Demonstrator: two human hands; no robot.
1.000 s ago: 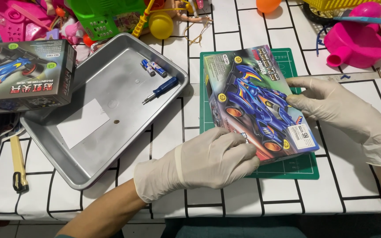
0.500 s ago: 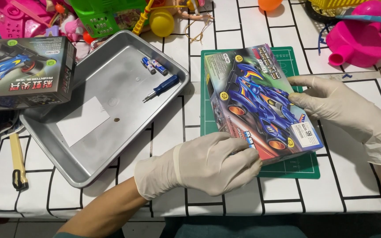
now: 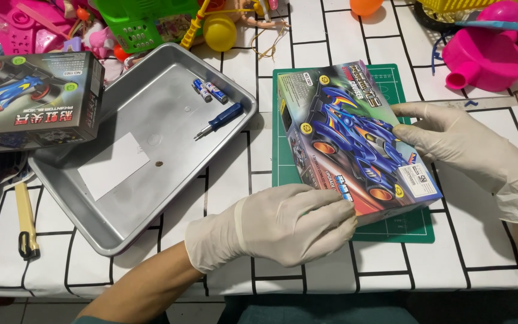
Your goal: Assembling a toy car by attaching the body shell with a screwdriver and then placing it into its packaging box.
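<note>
Blue toy-car box (image 3: 355,141) slightly more tilted, both gloved hands clamped on it over green mat (image 3: 391,225).

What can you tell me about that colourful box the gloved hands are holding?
The box is flat, glossy cardboard with a blue racing car pictured on its lid. It looks closed and lies tilted over a green cutting mat. The left hand grips its near corner; the right hand holds its right edge. Both wear pale gloves.
</note>
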